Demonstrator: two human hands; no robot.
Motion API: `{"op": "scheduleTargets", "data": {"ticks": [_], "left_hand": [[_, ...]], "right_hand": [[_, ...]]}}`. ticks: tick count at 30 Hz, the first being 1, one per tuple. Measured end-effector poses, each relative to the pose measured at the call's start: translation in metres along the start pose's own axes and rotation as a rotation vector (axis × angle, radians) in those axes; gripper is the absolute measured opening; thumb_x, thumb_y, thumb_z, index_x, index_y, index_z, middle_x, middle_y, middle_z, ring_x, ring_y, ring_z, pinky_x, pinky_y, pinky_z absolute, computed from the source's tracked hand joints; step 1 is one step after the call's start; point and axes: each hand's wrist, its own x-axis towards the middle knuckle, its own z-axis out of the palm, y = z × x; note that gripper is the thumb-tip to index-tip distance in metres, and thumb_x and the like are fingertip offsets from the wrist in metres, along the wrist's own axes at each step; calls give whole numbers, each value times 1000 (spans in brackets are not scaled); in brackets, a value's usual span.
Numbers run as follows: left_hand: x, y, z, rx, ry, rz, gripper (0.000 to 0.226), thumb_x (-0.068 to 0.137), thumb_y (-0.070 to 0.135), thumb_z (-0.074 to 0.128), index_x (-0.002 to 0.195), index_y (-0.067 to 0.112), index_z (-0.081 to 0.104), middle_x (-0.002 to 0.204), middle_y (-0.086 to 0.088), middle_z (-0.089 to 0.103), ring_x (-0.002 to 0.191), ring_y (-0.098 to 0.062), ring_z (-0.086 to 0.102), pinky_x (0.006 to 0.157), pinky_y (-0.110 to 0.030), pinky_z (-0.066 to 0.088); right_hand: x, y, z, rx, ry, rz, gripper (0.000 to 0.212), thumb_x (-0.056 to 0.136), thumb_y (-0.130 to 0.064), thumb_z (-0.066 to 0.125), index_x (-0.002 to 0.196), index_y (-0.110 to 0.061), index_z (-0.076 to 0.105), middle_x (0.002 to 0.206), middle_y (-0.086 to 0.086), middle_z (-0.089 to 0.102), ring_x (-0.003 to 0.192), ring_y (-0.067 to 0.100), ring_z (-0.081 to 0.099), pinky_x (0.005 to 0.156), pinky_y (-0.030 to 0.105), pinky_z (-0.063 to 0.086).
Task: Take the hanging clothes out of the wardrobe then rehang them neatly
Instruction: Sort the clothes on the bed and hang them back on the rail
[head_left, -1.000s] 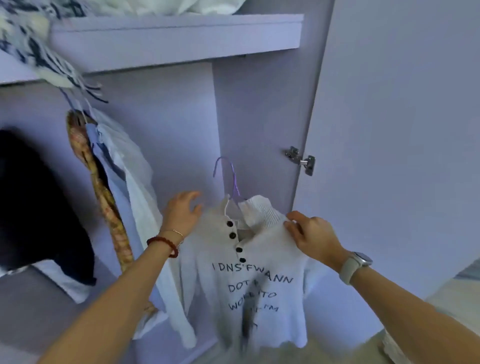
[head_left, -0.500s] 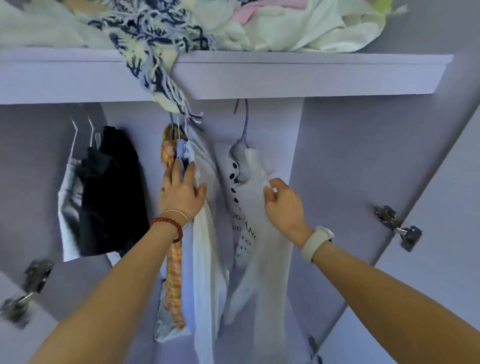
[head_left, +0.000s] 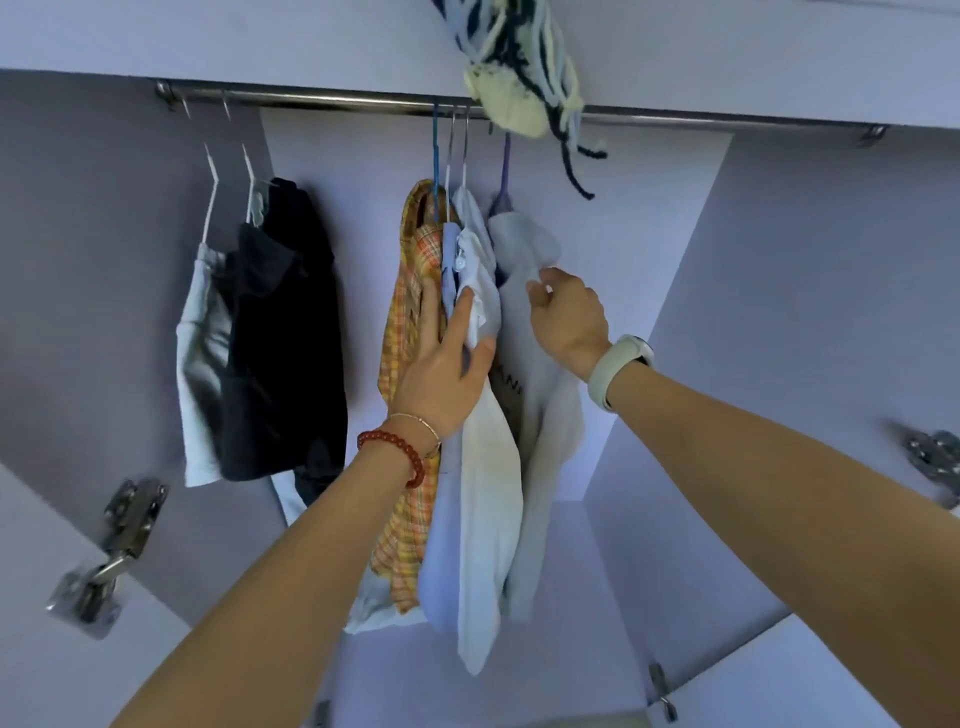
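A steel rail (head_left: 322, 97) runs under the wardrobe shelf. From it hang a plaid orange shirt (head_left: 408, 332), a light blue shirt (head_left: 485, 467) and a white printed top (head_left: 545, 426) on a purple hanger (head_left: 503, 176). My left hand (head_left: 441, 364) lies flat with straight fingers against the plaid and blue shirts, thumb on the blue one. My right hand (head_left: 569, 317) pinches the shoulder fabric of the white top, which hangs from the rail beside the blue shirt.
Further left on the rail hang a black garment (head_left: 283, 332) and a pale garment (head_left: 200, 358) on white hangers. A knitted blue-and-cream scarf (head_left: 524, 67) dangles from the shelf over the rail. Door hinges (head_left: 111, 545) sit at both sides.
The white top went from in front of the wardrobe up onto the rail. My left hand moved onto the hanging shirts, and my view tilted upward to the rail.
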Motion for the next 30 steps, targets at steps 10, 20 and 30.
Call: {"op": "scheduleTargets", "data": {"ticks": [10, 20, 30], "left_hand": [[-1, -5, -3, -305, -42, -26, 59, 98, 21, 40, 147, 18, 7, 149, 10, 20, 123, 14, 17, 90, 10, 13], [-78, -21, 23, 133, 218, -2, 62, 88, 38, 34, 142, 9, 29, 148, -14, 30, 137, -28, 26, 113, -39, 20], [-286, 12, 137, 302, -690, 32, 56, 88, 30, 43, 140, 13, 36, 150, -14, 26, 140, -33, 19, 108, -59, 17]], "right_hand": [[-7, -10, 41, 348, -120, -131, 24, 98, -18, 32, 84, -10, 49, 73, 10, 46, 66, 18, 39, 68, 29, 32], [-130, 36, 39, 355, 87, 39, 44, 100, -21, 31, 144, -19, 25, 148, -3, 31, 136, 10, 23, 106, 13, 13], [-405, 170, 20, -50, 179, 746, 65, 83, -41, 22, 127, -4, 51, 130, 14, 53, 125, 33, 44, 101, 46, 37]]}}
